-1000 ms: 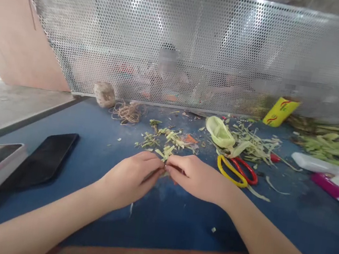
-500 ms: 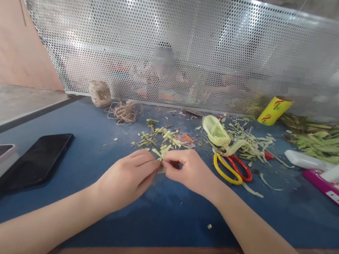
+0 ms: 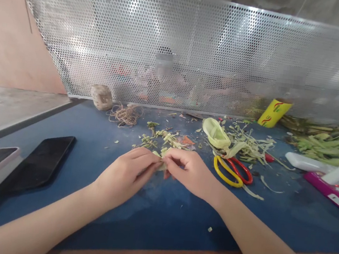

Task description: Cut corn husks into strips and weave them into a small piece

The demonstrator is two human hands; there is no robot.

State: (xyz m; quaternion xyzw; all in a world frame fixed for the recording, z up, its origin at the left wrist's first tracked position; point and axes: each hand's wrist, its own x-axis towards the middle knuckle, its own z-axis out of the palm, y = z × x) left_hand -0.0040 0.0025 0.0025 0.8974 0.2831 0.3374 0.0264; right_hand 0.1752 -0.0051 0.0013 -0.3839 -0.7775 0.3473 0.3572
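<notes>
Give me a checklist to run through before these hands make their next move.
1. Left hand has a pale green scrap at its fingertips: ok.
2. Right hand has a firm grip on that scrap: cannot tell; its fingertips meet the left's there, but the contact is hidden.
3. Scissors lie apart from the right forearm: ok, on the table.
4. Scissor blades closed: cannot tell, they are not clearly visible.
5. Black phone lies apart from the left arm: ok.
6. Table just beyond the hands free of cuttings: not ok.
</notes>
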